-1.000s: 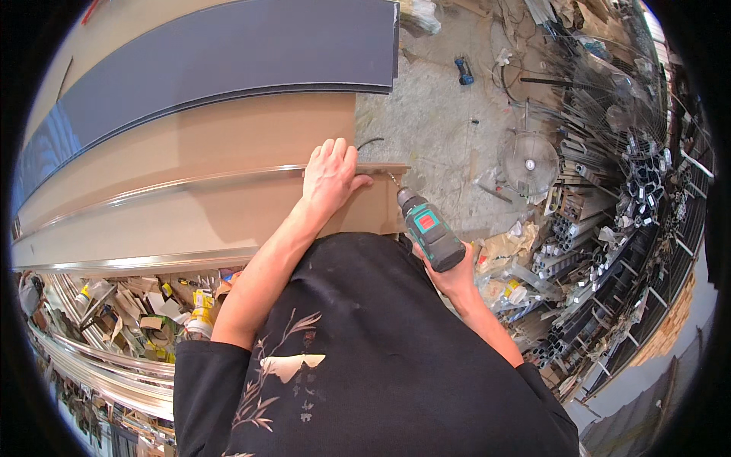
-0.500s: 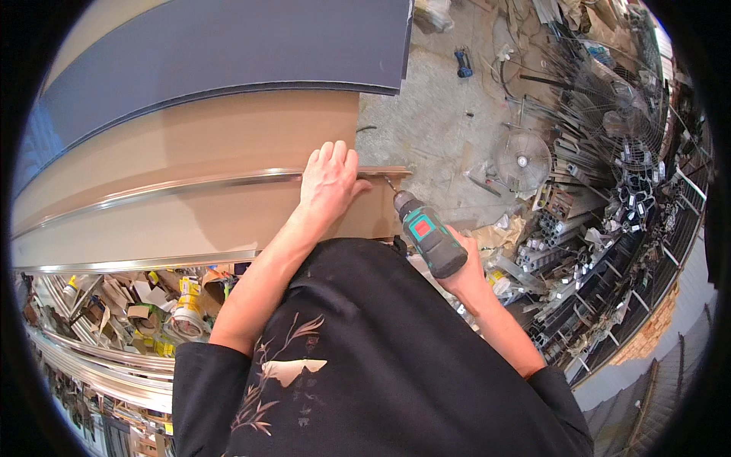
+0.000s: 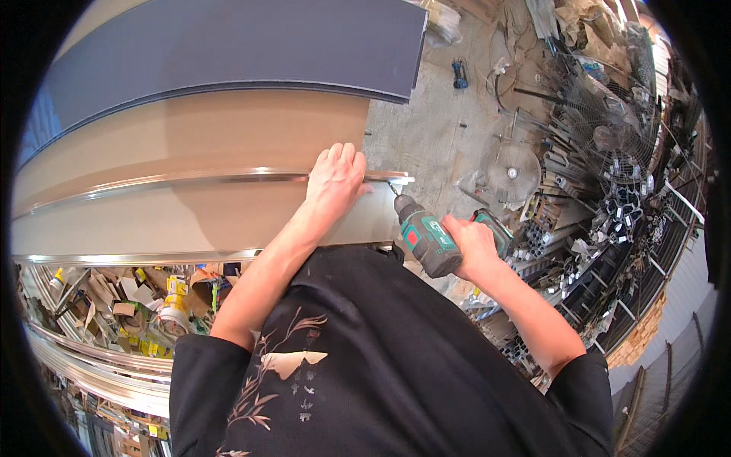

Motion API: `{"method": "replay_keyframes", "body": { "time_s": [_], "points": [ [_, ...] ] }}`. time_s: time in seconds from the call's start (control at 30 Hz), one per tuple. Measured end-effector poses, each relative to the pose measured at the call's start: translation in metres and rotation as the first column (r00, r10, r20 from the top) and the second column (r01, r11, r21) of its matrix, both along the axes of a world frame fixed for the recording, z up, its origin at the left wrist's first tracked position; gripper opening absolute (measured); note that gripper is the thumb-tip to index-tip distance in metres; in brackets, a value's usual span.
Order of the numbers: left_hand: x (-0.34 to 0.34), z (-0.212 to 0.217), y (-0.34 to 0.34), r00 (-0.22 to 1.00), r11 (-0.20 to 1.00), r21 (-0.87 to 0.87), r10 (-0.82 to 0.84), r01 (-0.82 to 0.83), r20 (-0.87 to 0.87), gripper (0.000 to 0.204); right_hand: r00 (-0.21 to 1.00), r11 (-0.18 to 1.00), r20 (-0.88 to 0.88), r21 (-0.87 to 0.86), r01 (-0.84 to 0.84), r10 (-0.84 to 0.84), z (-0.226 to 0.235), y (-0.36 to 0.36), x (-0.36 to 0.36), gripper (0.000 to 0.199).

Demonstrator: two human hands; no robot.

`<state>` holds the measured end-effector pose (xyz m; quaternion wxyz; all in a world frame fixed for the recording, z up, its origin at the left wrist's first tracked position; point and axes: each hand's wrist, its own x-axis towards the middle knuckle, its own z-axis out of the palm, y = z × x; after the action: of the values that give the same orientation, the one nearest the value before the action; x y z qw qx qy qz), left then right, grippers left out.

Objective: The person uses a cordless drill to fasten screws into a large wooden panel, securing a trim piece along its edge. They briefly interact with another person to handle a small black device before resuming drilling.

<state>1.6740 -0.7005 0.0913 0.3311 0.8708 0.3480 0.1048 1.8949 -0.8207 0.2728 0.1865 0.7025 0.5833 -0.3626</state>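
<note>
A long shiny metal strip (image 3: 236, 177) lies across a tan panel surface (image 3: 259, 129). My left hand (image 3: 336, 181) is closed over it near its right end, fingers bent over the far side. In my right hand (image 3: 474, 245) is a green and black cordless drill (image 3: 430, 240), gripped by the handle. Its body tilts up and to the left. The thin drill bit (image 3: 393, 187) points at the strip's right end, just right of my left hand; whether the tip touches the metal I cannot tell.
A dark grey-blue panel (image 3: 244, 46) lies at the far side. On the concrete floor are a round fan (image 3: 512, 173) and a blue tool (image 3: 459, 74). Metal profiles (image 3: 620, 206) crowd the right. Cardboard scraps and a yellow-and-white roll (image 3: 175, 297) sit at lower left.
The drill has turned, its handle swinging out to the right, so its battery end now shows. My right hand and forearm have moved outward. My left hand keeps its hold on the strip.
</note>
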Motion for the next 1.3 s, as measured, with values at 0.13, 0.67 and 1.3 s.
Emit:
{"method": "replay_keyframes", "body": {
  "time_s": [0.13, 0.67, 1.3],
  "points": [
    [0.002, -0.001, -0.004, 0.999, 1.000, -0.006, 0.004, -0.004, 0.038, 0.052, 0.985, 0.985, 0.034, -0.062, -0.164, 0.166, 0.005, 0.019, 0.010, 0.042],
    [0.016, -0.058, 0.004, 0.961, 0.967, 0.243, -0.139, 0.079, 0.238, 0.025, 0.991, 0.970, -0.104, 0.237, -0.057, 0.084, -0.017, 0.032, 0.032, 0.024],
    [0.001, -0.102, 0.022, 0.915, 0.904, 0.428, -0.178, 0.006, 0.362, 0.026, 0.998, 0.904, -0.060, 0.427, -0.002, 0.031, -0.031, 0.009, -0.005, 0.031]
  ]
}}
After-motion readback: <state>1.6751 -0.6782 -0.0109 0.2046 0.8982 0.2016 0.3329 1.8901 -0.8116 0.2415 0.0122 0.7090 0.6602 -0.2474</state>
